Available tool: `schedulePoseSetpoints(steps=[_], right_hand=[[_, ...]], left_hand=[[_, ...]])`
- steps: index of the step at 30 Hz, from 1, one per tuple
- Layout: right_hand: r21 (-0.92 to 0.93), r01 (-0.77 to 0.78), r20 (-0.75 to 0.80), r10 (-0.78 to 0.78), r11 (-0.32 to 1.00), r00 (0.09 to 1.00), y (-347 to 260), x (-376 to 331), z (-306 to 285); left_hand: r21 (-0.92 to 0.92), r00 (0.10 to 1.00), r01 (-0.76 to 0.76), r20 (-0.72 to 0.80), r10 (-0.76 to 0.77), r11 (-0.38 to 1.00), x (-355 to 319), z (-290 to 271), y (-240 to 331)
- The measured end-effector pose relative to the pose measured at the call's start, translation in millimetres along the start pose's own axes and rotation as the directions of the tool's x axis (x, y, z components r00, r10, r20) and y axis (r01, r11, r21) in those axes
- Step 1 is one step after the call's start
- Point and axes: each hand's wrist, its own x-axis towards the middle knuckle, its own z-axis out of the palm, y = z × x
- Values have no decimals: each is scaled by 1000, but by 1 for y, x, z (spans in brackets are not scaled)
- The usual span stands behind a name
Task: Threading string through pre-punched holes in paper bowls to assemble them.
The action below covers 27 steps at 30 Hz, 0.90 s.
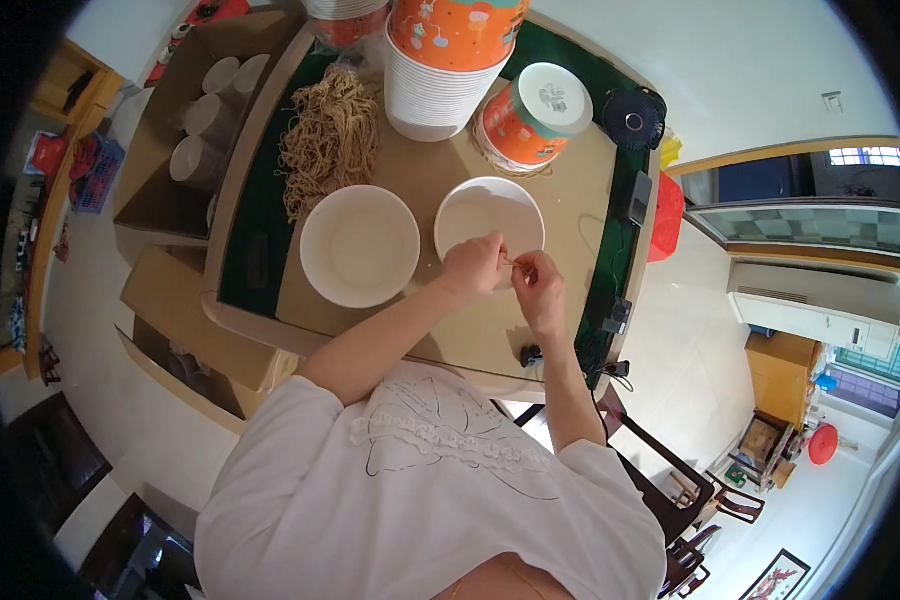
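My left hand and my right hand are close together over the near rim of a round white paper tub. Both are closed, fingertips pinching a thin tan string whose short stretch shows between them. To the left, a second white tub stands upright with its mouth up. Behind it lies a tangled heap of tan strings. My fingers hide most of the held string, so I cannot tell whether it is knotted.
A tall stack of white-and-orange tubs stands at the back, with an upside-down orange tub stack beside it. A black round device and a phone-like object line the table's right edge. Cardboard boxes stand at left.
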Motion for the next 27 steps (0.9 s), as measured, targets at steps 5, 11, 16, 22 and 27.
schedulePoseSetpoints(steps=[5, 11, 16, 22, 27], right_hand=[[-5, 8, 18, -8, 1000, 1000, 3, -2, -3], [-28, 7, 83, -4, 1000, 997, -2, -4, -6], [-131, 117, -49, -124, 984, 991, 2, -13, -5], [111, -151, 1, 152, 982, 988, -9, -17, -9], [229, -143, -69, 162, 963, 984, 0, -22, -3]], left_hand=[[62, 997, -66, -25, 67, 996, -4, -4, 1], [30, 996, -75, -53, 76, 997, -3, -1, 0], [2, 991, -110, -70, 110, 994, -6, 0, 2], [-67, 994, -103, -53, 100, 992, -14, 0, 8], [-96, 991, -115, -73, 108, 989, -15, 7, 7]])
